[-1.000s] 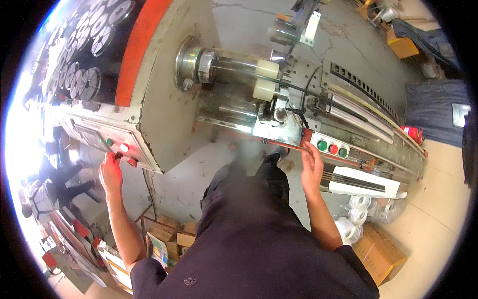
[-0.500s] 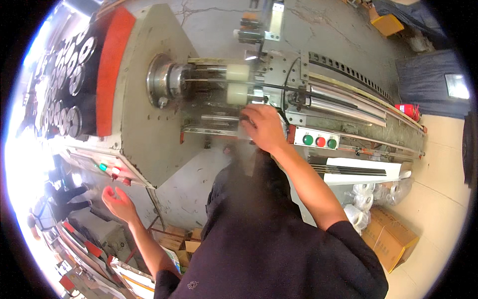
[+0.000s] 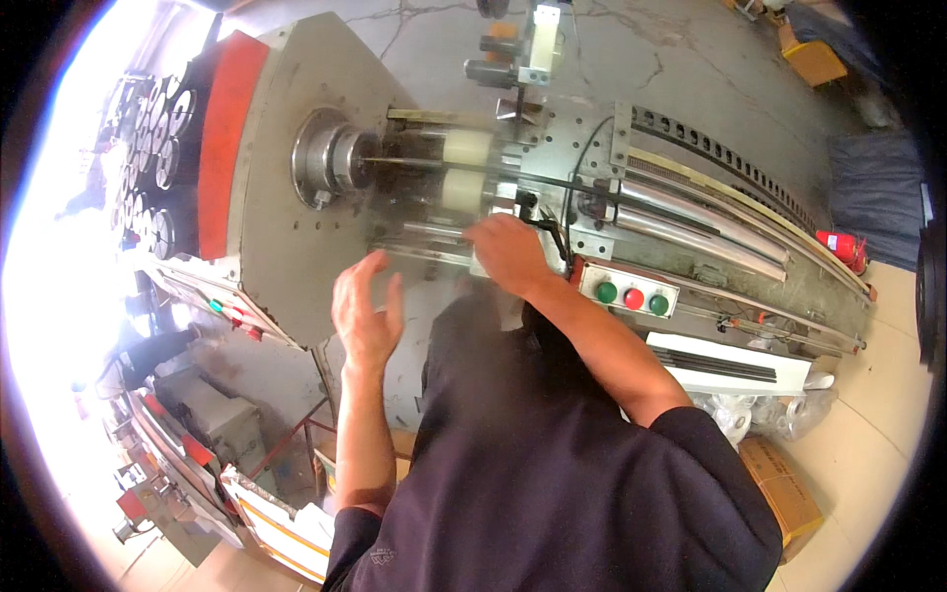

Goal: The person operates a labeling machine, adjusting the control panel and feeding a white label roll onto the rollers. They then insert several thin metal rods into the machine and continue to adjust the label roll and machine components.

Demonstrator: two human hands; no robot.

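My right hand (image 3: 508, 255) rests at the near edge of a metal carriage (image 3: 552, 148), fingers curled together beside the cream rollers (image 3: 464, 190); what they grip is hidden. Nearer me and to the left, my left hand (image 3: 365, 314) is raised with thumb and fingers apart, holding nothing. Left of the rollers, a round steel chuck (image 3: 340, 160) projects from the grey machine housing (image 3: 281, 168). A long thin dark rod (image 3: 419, 164) runs from the chuck across the carriage to the right.
A control box (image 3: 629, 294) with green and red buttons sits right of my right hand. Dark rods (image 3: 715, 365) lie on a white tray below the rails. A fire extinguisher (image 3: 840, 249), cardboard box (image 3: 781, 483) and bagged rolls (image 3: 730, 414) stand at right.
My left hand has moved right and up, from near the housing's button panel toward the rollers. My right hand has shifted slightly left at the carriage. The view has turned a little.
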